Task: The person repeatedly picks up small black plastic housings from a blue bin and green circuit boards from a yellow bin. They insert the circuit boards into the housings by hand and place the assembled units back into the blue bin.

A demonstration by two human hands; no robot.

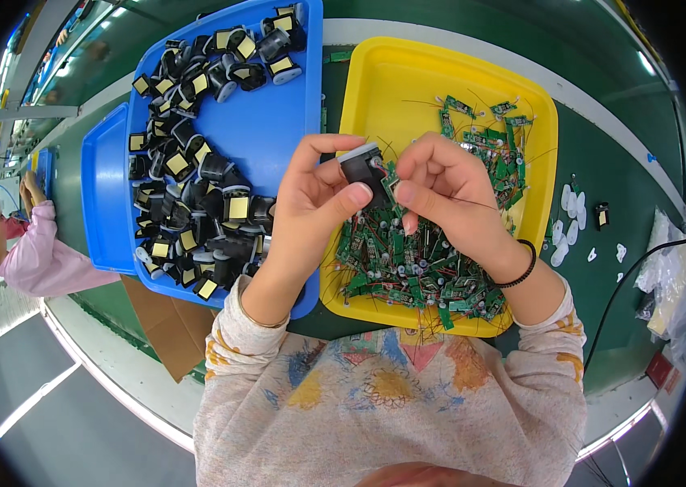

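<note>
Pinched between left hand (314, 191) thumb and fingers above the yellow tray (375, 73), the black plastic housing (361, 169) looks light and rigid, right hand (440, 191) nipping its fragile green circuit board (392, 183) edgewise.

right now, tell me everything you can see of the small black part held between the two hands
The small black part is a boxy housing that looks like plastic, with a pale grey edge along its top. It is held up above the yellow tray, tilted. The left hand pinches it between thumb and fingers, while the right hand presses a small green circuit board against its side. Thin wires trail from it; finer detail is hidden.
</note>
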